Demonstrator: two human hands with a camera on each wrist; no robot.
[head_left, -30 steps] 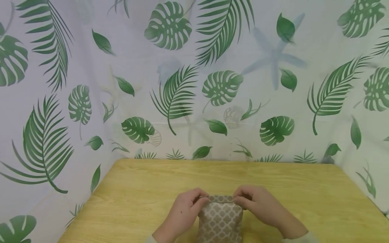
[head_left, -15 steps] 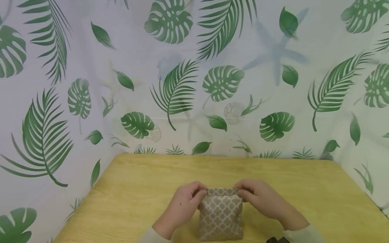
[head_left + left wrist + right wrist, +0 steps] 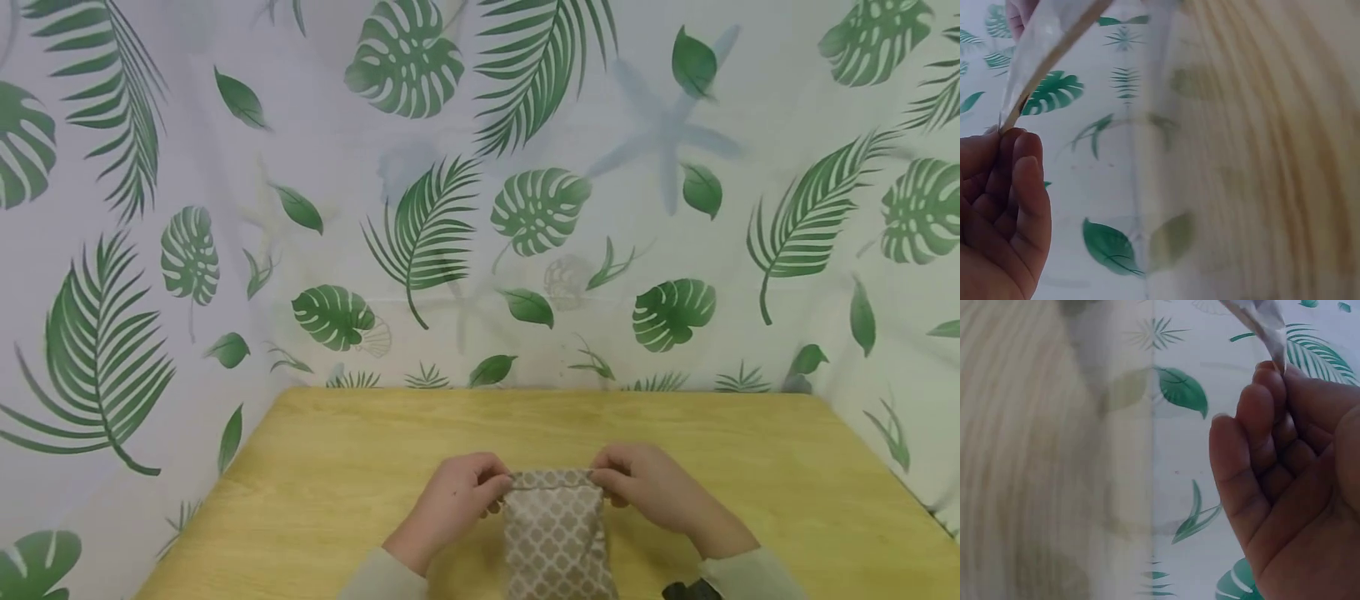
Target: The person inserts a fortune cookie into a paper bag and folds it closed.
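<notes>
A small beige pouch (image 3: pixel 557 533) with a white lattice pattern hangs between both hands at the front of the table, its lower end cut off by the head view's bottom edge. My left hand (image 3: pixel 461 500) pinches the left end of its folded top band between thumb and fingers. At the band's opposite end, the thumb and fingers of my right hand (image 3: pixel 652 492) grip the corner. Seen from the left wrist, the pouch (image 3: pixel 1047 53) slants up from the fingertips as a thin edge. In the right wrist view a pale, creased corner of the pouch (image 3: pixel 1266 328) is pinched.
The wood-grain table (image 3: pixel 360 450) reaches back to a white curtain (image 3: pixel 450 350) printed with green leaves, which also runs along both sides. A black object (image 3: pixel 690 591) shows beside the right sleeve (image 3: pixel 750 575) at the bottom edge.
The hands have drawn slightly apart, the right one moving rightward, and the pouch's top band is stretched wider. The pouch's bottom edge, visible half a second ago, is out of the head view.
</notes>
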